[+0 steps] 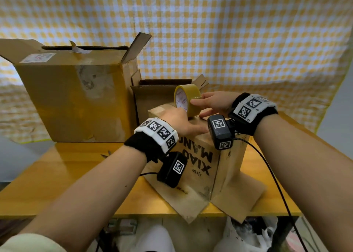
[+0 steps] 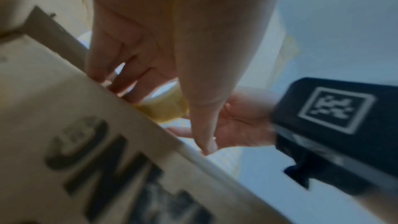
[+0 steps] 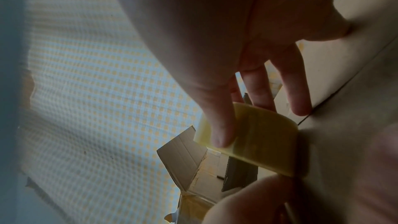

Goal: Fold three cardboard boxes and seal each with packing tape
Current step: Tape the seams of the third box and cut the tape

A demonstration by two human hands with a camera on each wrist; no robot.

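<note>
A brown box printed XIAO MANG (image 1: 198,156) (image 2: 86,125) stands in the middle of the wooden table (image 1: 66,175), its top flaps folded down and its bottom flaps (image 1: 238,200) splayed over the table's front edge. A yellow packing tape roll (image 1: 188,98) (image 2: 165,105) (image 3: 258,142) stands on edge on the box top. My right hand (image 1: 208,102) (image 3: 215,57) pinches the roll's rim between thumb and fingers. My left hand (image 1: 183,123) (image 2: 150,40) lies on the box top just beside the roll, fingers stretched out and pressing the cardboard.
A large open box (image 1: 76,98) stands at the back left of the table. A smaller open box (image 1: 152,95) (image 3: 185,156) sits right behind the printed one. A yellow checked cloth (image 1: 248,41) hangs behind. Black cables (image 1: 267,165) trail from the wrist cameras.
</note>
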